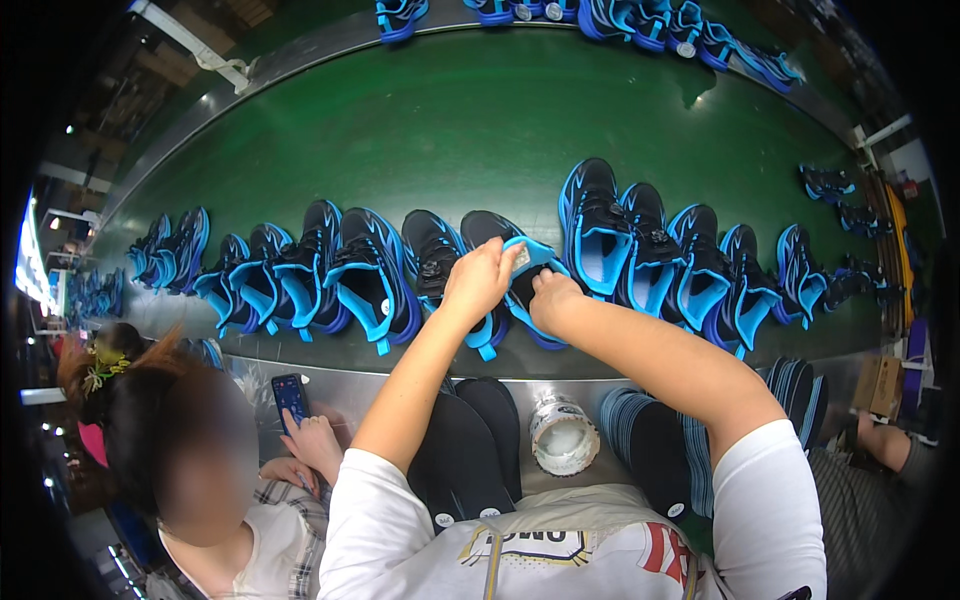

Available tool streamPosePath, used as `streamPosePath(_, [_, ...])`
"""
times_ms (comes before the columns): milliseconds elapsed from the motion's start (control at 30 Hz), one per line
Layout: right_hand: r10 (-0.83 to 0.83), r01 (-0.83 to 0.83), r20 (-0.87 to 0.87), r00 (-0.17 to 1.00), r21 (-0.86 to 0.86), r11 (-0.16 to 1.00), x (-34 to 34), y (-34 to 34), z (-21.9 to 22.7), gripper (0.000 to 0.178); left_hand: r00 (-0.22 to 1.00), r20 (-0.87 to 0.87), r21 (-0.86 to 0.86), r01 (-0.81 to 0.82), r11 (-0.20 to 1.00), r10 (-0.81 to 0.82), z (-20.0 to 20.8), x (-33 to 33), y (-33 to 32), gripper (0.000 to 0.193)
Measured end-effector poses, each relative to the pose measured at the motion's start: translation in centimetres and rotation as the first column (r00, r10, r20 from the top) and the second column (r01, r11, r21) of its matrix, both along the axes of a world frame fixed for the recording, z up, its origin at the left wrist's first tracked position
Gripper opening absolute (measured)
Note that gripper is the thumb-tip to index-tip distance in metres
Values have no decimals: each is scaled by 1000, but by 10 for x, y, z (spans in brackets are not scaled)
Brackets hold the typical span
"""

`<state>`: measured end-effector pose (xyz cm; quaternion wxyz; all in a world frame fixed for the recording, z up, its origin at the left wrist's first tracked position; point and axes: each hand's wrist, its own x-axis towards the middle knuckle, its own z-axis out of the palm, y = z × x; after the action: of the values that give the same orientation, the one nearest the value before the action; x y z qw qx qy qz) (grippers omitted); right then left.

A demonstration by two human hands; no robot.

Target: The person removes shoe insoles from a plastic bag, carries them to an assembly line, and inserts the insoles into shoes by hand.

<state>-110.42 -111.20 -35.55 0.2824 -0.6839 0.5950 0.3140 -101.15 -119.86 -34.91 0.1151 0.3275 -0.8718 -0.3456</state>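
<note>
A black and blue sneaker [488, 228] stands in a row on the green table, its opening turned toward me. My left hand [478, 281] is closed on the sneaker's light blue tongue, which bends outward with a small pale label on it. Into the same opening reaches my right hand [553, 303]; its fingertips are hidden inside, so whether they hold anything does not show. Just left of my left hand sits another sneaker [430, 240], partly covered by my forearm. Right of the held one is a further sneaker [592, 215] set slightly farther back.
Black insoles [455, 455] and blue-striped insoles [645, 450] lie in piles along the metal edge near me. Between them stands a round white tub [564, 440]. More sneakers [645, 22] line the table's far side. At left, a person holds a phone [291, 397].
</note>
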Motion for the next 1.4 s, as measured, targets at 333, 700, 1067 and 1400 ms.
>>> streamPosePath(333, [361,-363,-75,930,-12,932,-8,-22,34,49,992,78,165,-112,980,100,12,-13,4,40])
streamPosePath(700, [-252,381,512,821,-163,910,-20,-15,-103,35,934,-233,102,-253,962,271,-19,-25,42,40])
streamPosePath(1067, [-196,248,294,936,-153,957,-2,-34,-101,30,947,-202,36,-249,968,251,-27,-22,41,36])
streamPosePath(1400, [13,6,316,949,-58,998,-16,-11,14,34,958,-86,-279,-287,916,274,-29,-20,34,32])
